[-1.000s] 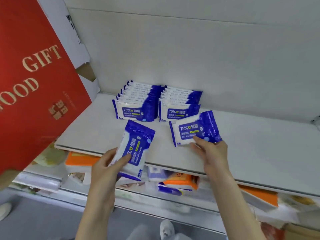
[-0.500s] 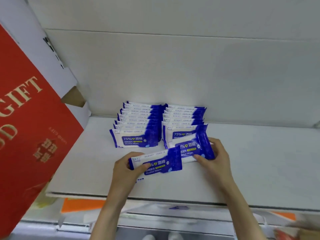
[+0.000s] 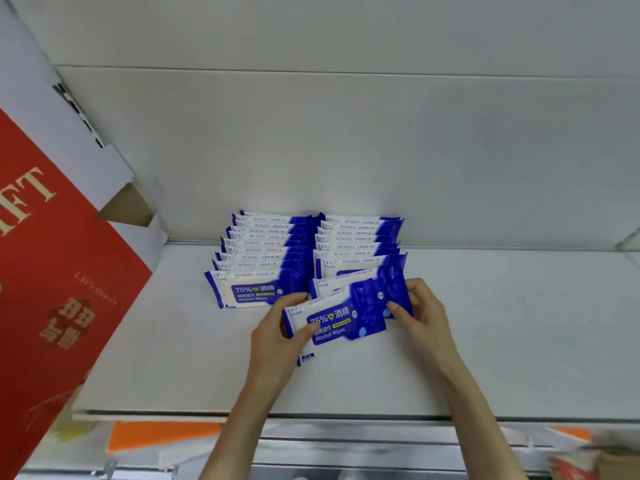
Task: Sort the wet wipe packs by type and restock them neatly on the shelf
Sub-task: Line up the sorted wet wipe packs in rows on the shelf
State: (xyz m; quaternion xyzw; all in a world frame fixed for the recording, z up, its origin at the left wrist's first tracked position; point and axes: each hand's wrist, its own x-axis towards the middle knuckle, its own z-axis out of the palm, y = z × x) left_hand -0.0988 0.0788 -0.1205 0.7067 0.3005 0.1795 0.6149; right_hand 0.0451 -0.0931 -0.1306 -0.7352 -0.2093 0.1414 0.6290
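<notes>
Two rows of blue-and-white alcohol wipe packs stand on the white shelf: the left row and the right row. My left hand grips the left end of a front pack, thumb on its face. My right hand pinches the blue right end of another pack just behind it, at the front of the right row. The two packs overlap.
A large red gift box leans at the left, against the shelf's left end. Orange packs lie on the lower shelf beneath. The shelf's right half is bare white board, backed by a white wall panel.
Both hands have brought their packs up onto the shelf and toward the right row. The left hand's pack turned from upright to level and now overlaps the right hand's pack.
</notes>
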